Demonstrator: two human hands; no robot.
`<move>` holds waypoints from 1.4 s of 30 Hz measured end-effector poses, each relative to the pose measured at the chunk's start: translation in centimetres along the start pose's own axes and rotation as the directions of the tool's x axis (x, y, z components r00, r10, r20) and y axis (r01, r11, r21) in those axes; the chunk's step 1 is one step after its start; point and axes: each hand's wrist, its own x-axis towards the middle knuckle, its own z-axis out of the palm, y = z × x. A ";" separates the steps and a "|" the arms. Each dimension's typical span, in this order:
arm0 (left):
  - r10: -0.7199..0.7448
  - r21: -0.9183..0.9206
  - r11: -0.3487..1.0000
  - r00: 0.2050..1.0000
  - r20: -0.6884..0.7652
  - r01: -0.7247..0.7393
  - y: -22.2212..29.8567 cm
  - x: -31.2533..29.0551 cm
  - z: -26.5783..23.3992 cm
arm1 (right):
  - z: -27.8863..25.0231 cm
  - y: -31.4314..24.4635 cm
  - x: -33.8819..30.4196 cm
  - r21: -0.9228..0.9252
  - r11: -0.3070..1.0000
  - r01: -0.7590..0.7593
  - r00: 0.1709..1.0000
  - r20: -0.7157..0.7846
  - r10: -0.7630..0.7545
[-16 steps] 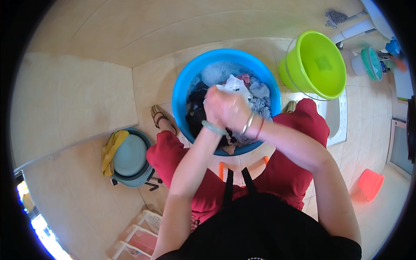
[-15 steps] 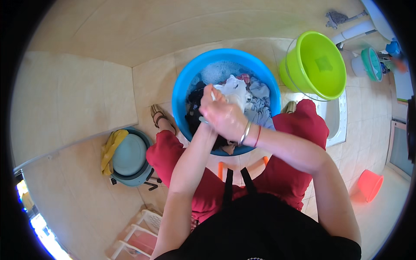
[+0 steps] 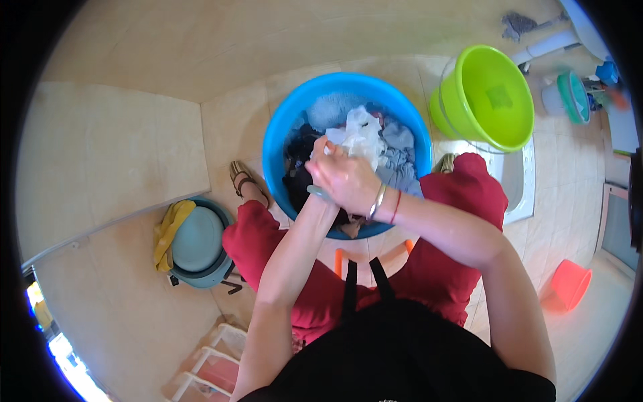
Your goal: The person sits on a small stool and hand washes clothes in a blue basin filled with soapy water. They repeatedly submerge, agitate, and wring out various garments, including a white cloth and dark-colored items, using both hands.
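A large blue tub (image 3: 274,144) of soapy water and laundry stands on the floor between my knees. Over it my right hand (image 3: 349,179) is closed on a wet white cloth (image 3: 362,134), which spreads out beyond the knuckles. My left hand (image 3: 321,145) is pressed against the right one, also wrapped on the cloth, and is mostly covered by it. Around the white cloth lie dark clothes (image 3: 299,167) on the left and grey-blue clothes (image 3: 400,157) on the right. Suds (image 3: 333,109) float at the tub's far side.
A lime-green bucket (image 3: 455,100) stands right of the tub, beside a white floor basin (image 3: 526,184). Stacked grey-blue basins (image 3: 199,238) with a yellow cloth (image 3: 169,234) are at the left. A coral bucket (image 3: 571,285) sits far right. A white rack (image 3: 204,362) is at lower left.
The white cloth's upper end has risen and spread slightly, covering more of the laundry behind it. Both hands stay clasped together in nearly the same place.
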 end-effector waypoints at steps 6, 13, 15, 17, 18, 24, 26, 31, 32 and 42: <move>-0.039 0.197 0.964 0.832 -0.554 0.176 -0.6 -1.1 11.6 | -3.0 9.4 2.2 0.078 0.861 -0.502 0.864 0.088 0.496; 0.243 0.997 0.008 0.967 0.075 -0.079 2.4 -1.2 10.1 | -7.8 7.9 1.6 0.522 0.733 -0.436 0.866 0.464 0.185; 0.108 0.991 -0.080 0.987 0.119 -0.111 2.2 -2.4 11.3 | -8.1 6.2 1.8 0.645 0.595 -0.479 0.860 0.481 0.172; 0.019 0.995 0.053 0.996 -0.084 0.083 2.7 -3.5 13.0 | -9.3 6.3 2.3 0.414 0.876 -0.246 0.926 0.366 0.088; 0.049 0.987 0.144 0.996 -0.073 0.065 2.9 -3.7 13.2 | -9.9 6.6 2.3 0.256 0.960 -0.117 0.946 0.321 0.030; 0.256 0.991 -0.085 0.959 0.124 -0.105 3.5 -4.4 15.0 | -9.8 7.4 2.0 0.007 0.988 0.152 0.961 0.234 -0.150; 0.266 0.973 -0.190 0.947 0.179 -0.131 4.6 -4.1 14.9 | -9.7 7.2 2.7 0.065 0.985 0.163 0.986 0.019 -0.164; 0.205 0.995 0.098 0.979 -0.011 -0.009 7.1 -5.2 16.0 | -10.1 3.8 3.9 -0.036 0.990 0.136 0.947 0.300 -0.119; 0.146 0.974 0.210 0.983 -0.115 0.083 7.3 -5.4 16.6 | -9.7 4.1 4.0 -0.003 0.983 0.185 0.957 0.229 -0.180; 0.398 0.744 0.668 0.849 -0.348 -0.009 6.0 -1.4 13.8 | -6.8 3.6 2.2 0.553 0.832 -0.046 0.998 -0.018 0.067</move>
